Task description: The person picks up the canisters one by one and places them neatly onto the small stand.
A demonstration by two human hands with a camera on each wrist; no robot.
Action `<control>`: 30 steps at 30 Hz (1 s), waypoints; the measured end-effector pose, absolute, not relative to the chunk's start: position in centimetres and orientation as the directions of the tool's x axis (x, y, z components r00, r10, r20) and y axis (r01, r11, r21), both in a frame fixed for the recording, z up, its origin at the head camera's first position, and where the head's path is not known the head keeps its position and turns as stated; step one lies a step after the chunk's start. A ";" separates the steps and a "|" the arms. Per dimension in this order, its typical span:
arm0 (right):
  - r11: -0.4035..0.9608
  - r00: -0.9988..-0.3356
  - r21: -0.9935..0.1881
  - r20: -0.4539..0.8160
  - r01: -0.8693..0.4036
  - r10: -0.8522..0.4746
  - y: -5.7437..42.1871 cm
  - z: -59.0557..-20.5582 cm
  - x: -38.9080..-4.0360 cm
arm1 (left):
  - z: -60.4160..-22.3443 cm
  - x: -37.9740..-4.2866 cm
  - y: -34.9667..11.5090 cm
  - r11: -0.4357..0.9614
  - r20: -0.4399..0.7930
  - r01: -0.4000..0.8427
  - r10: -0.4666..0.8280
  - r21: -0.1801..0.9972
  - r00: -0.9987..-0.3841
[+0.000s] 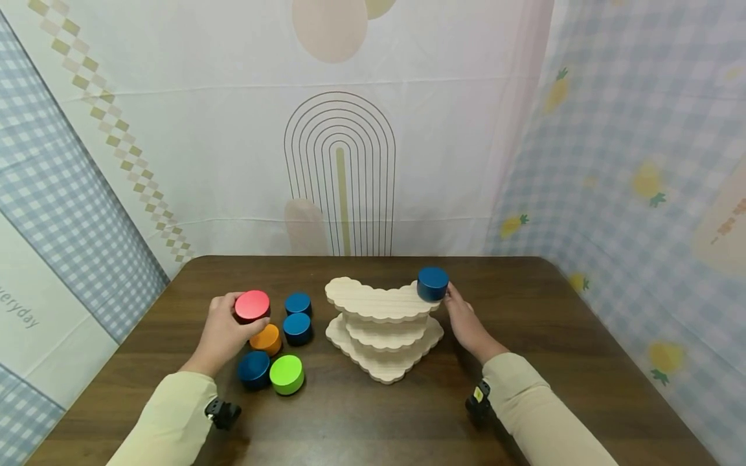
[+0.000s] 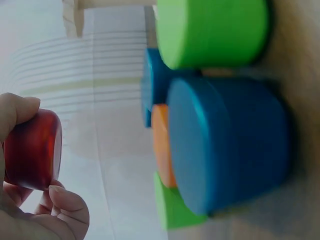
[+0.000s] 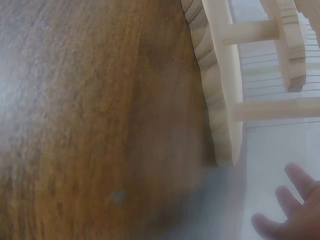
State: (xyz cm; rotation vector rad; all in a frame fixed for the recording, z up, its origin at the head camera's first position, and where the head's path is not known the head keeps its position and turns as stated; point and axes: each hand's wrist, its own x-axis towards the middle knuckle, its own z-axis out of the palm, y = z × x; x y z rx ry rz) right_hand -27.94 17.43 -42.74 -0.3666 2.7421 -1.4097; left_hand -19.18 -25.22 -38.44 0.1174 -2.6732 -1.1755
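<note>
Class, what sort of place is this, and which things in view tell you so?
Probably a tabletop play or filming corner: patterned cloths hang behind and beside a wooden table, which bears a tiered wooden stand and coloured round blocks.

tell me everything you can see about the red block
The red block is a short, round piece with a flat, bright red top and darker, glossy sides; it looks painted or coated. No separate parts show. The left hand grips it between thumb and fingers, top facing up, above the brown table. Only that hand is seen touching it.
</note>
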 end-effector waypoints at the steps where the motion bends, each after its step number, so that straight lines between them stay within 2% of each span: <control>1: 0.560 -0.971 -0.805 0.080 -0.195 -0.223 17.4 -42.7 -27.9 | -38.3 -19.3 -24.9 0.672 0.167 0.019 -0.156 0.740 -0.974; 17: 0.555 -0.970 -0.804 0.107 -0.213 -0.218 17.3 -42.9 -27.9 | -36.4 -21.6 -20.2 0.594 0.152 0.043 -0.134 0.803 -0.979; 30: 0.546 -0.966 -0.803 0.137 -0.238 -0.218 17.1 -42.6 -27.7 | -35.6 -22.7 -15.5 0.544 0.217 0.128 -0.103 0.829 -0.971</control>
